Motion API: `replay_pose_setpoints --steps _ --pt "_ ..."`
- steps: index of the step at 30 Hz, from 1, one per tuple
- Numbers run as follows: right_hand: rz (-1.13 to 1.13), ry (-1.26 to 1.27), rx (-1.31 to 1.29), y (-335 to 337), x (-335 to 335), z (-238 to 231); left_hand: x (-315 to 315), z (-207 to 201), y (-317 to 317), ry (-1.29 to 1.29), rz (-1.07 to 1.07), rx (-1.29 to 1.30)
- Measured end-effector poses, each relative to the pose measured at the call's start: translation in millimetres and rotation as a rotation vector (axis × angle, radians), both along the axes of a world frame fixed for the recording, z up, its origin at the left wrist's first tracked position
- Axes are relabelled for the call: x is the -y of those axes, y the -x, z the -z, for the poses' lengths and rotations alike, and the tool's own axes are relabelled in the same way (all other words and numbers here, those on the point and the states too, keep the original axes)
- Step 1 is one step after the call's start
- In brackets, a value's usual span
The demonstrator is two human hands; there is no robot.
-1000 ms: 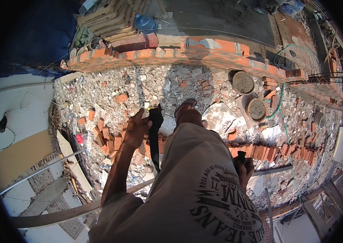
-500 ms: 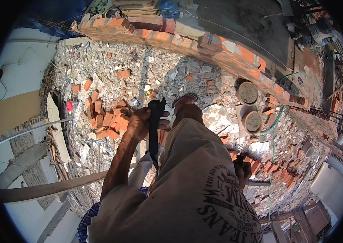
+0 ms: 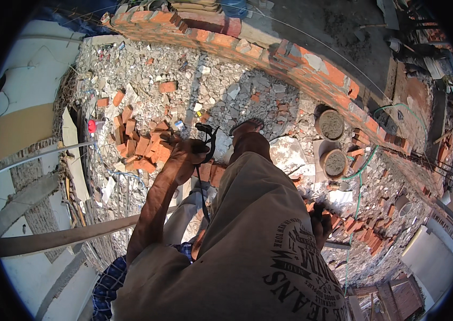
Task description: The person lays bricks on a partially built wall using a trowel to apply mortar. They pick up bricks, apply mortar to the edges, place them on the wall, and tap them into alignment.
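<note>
My left hand (image 3: 188, 154) is closed round a thin black strap (image 3: 203, 195). A dark loop of it sticks up past the fingers, and the rest hangs down beside my shirt. A pile of orange bricks (image 3: 151, 147) lies on the rubble just beyond this hand. At the right edge of my shirt, my right hand (image 3: 321, 229) is closed round something dark, partly hidden by the cloth. A flat grey edge (image 3: 338, 245) shows beside this hand; I cannot tell whether it belongs to the held thing. My bare foot (image 3: 247, 126) rests on the rubble ahead.
A low brick wall (image 3: 248, 51) crosses the far side. Two round containers of grey mix (image 3: 330, 124) stand at the right, near a green hose (image 3: 363, 170). Loose bricks (image 3: 365, 232) lie at the lower right. A long beam (image 3: 71, 238) reaches in from the left.
The strap in my left hand has turned from a broad, upright band to a thin, curled loop. My left hand has shifted slightly right; my right hand stays in nearly the same place.
</note>
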State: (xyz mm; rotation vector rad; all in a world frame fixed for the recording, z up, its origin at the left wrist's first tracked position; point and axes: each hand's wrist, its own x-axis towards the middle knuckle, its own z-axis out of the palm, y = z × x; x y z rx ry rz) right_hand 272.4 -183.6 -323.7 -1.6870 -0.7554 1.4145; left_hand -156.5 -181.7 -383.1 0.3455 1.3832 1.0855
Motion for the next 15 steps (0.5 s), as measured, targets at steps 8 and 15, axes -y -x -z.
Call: replay_pose_setpoints --steps 8,15 --pt "0.019 0.022 0.076 -1 3 6 -34 -46 -22 -0.097 0.268 -1.027" --pt "0.043 0.039 0.001 12 -3 -2 -67 -44 -79 -0.362 0.134 -0.821"
